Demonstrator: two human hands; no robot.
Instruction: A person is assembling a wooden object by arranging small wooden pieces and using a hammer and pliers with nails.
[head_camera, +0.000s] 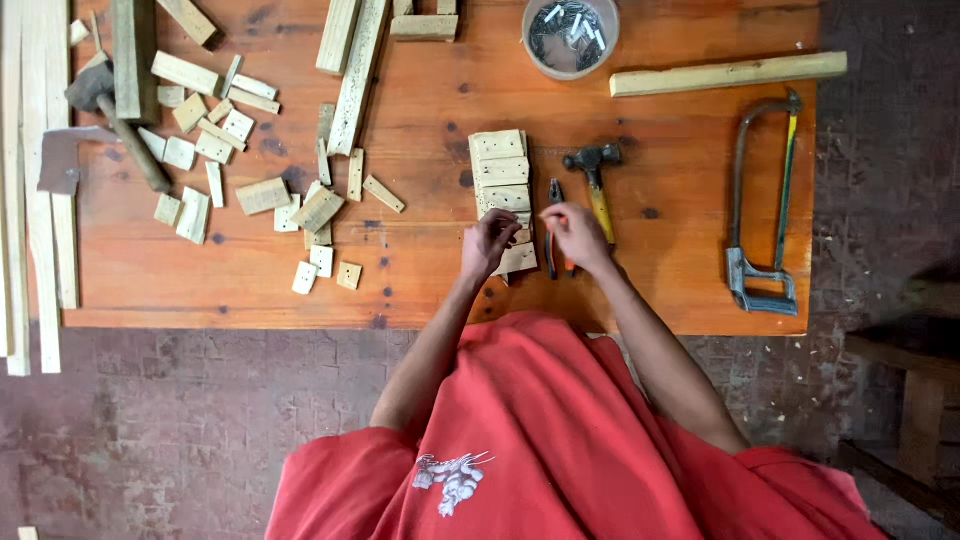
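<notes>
Wooden blocks (503, 185) lie in a short row at the middle of an orange tabletop (420, 270), their near end under the left hand (489, 243), whose fingers curl onto the last block. The right hand (576, 235), just beside, pinches something too small to identify, resting over pliers (553, 192) and a hammer (594, 172).

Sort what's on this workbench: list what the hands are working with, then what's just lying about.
In use: left hand and right hand on the row of wooden blocks; pliers and hammer beside them.

Lying about: hacksaw, bowl of nails, scattered wood offcuts, long batten.
</notes>
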